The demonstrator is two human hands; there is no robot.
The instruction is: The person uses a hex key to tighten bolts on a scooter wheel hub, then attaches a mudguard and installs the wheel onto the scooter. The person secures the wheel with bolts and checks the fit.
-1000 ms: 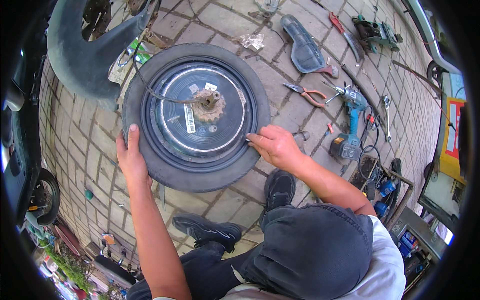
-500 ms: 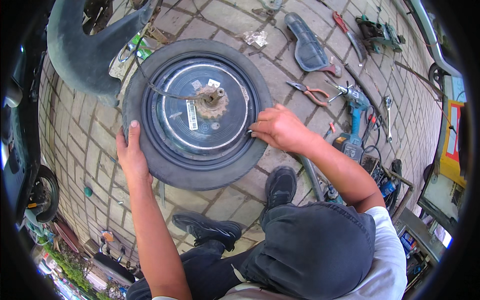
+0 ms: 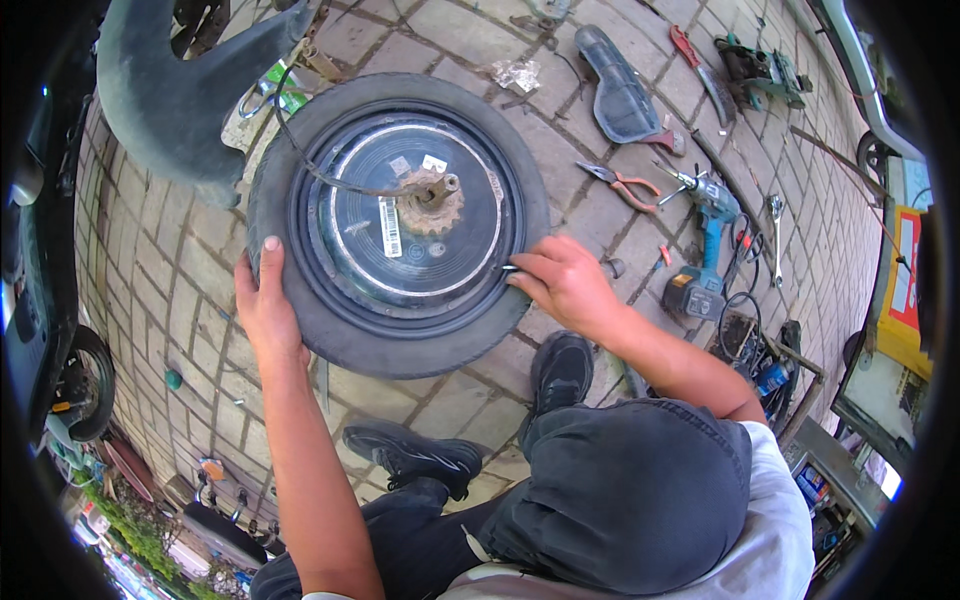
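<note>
Gripping the tyre [image 3: 400, 345] at centre frame, left hand [image 3: 265, 315] clasps its lower-left edge; right hand [image 3: 565, 285] fingers pinch a small tool [image 3: 510, 268] at the rim

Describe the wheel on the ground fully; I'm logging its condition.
The wheel lies flat on the brick paving: a worn black rubber tyre around a dark metal hub with a rusty central sprocket, white stickers and a black cable leading away. The left hand grips the tyre's near-left edge; the right hand presses at the rim's right side.
</note>
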